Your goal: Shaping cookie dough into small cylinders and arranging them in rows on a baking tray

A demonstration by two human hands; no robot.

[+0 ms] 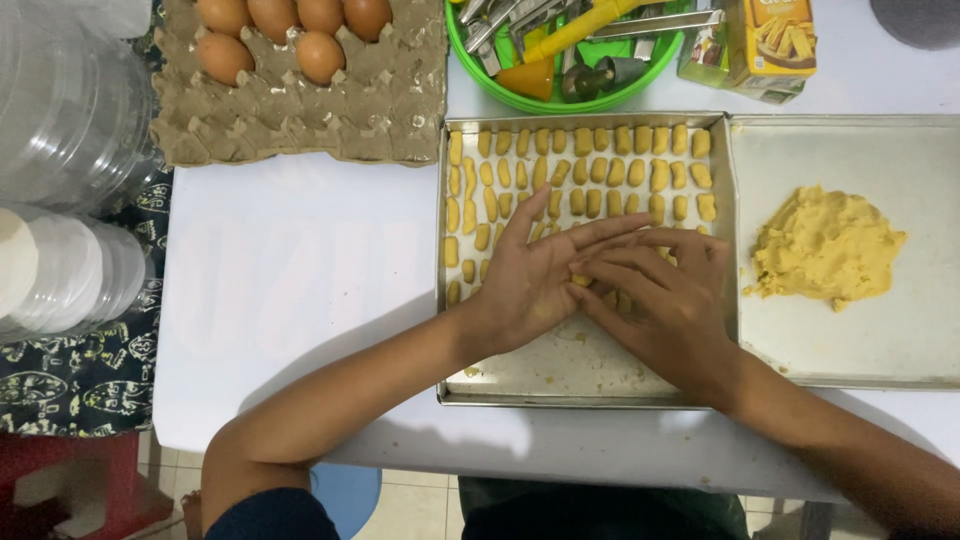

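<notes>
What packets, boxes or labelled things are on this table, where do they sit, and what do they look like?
Yellow box: top right, behind the trays, an upright carton in yellow and orange with a picture of pale sticks on its front.
Green packet: just left of the yellow box, beside the green bowl; small, mostly green, partly hidden.
Egg carton: top left, a grey-brown pulp tray with no label, holding brown eggs.

Yellow dough piece [581, 281] — small, seemingly pressed between palms.

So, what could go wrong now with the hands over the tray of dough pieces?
The left hand and right hand lie low over the shaped dough pieces in the tray, so a wrist might flatten some. The rows sit close, so pieces may stick together.
</notes>
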